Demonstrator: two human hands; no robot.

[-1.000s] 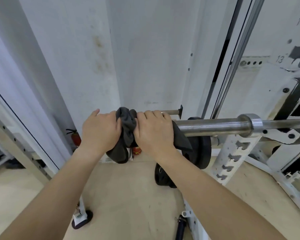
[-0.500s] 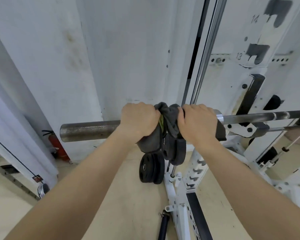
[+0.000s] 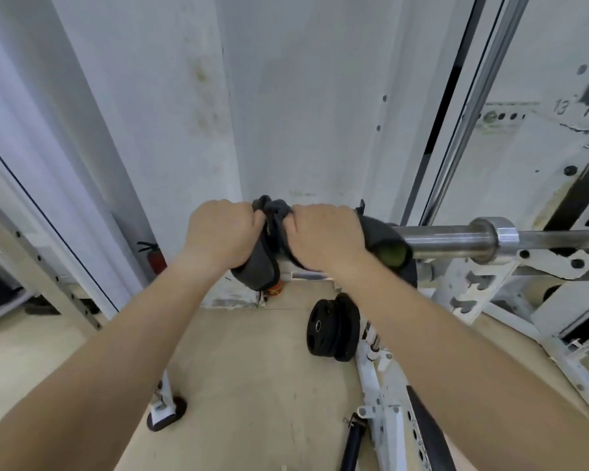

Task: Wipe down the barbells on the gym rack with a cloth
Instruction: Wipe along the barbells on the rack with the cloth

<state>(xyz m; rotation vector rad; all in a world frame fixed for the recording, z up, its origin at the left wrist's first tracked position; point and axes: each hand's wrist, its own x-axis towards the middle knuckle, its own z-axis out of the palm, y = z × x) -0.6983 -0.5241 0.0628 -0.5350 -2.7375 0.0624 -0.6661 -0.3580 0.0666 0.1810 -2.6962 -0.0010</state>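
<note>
A steel barbell (image 3: 456, 237) lies across the white rack (image 3: 490, 283), its sleeve reaching left toward me. A dark grey cloth (image 3: 272, 215) is wrapped over the sleeve's left end. My left hand (image 3: 221, 232) grips the cloth at the very end of the sleeve, where a fold hangs down below it. My right hand (image 3: 323, 236) grips the cloth just to the right, knuckles up. The sleeve's tip is hidden under cloth and hands. Bare steel shows from my right hand to the collar (image 3: 504, 232).
Black weight plates (image 3: 330, 328) stand on the floor beside the rack's base. A chrome guide rod (image 3: 470, 107) rises at the right. A red fire extinguisher (image 3: 157, 260) sits by the white wall. A rack foot (image 3: 165, 416) stands on the floor at lower left.
Both hands have slid the cloth left along the sleeve, from by the collar out to its end. The bare stretch of sleeve now shows on the right instead of the left.
</note>
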